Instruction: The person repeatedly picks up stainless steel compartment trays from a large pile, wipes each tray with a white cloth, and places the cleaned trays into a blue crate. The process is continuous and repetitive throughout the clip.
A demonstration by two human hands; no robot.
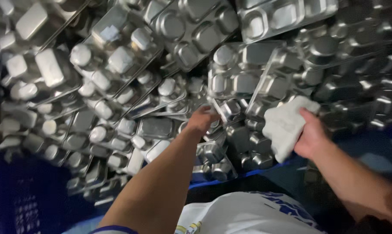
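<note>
Left hand (201, 120): fingers curled over the edge of a steel tray (241, 93), gripping its rim; that tray stands tilted at about 1 o'clock from the hand. Right hand (310, 135): fingers closed on a white cloth (286, 125), bunched, touching the tray's 4 o'clock side. All around, 9 to 3 o'clock: tray pile (118, 86), mostly upside down. Blue crate (18, 195) at 7 o'clock.
</note>
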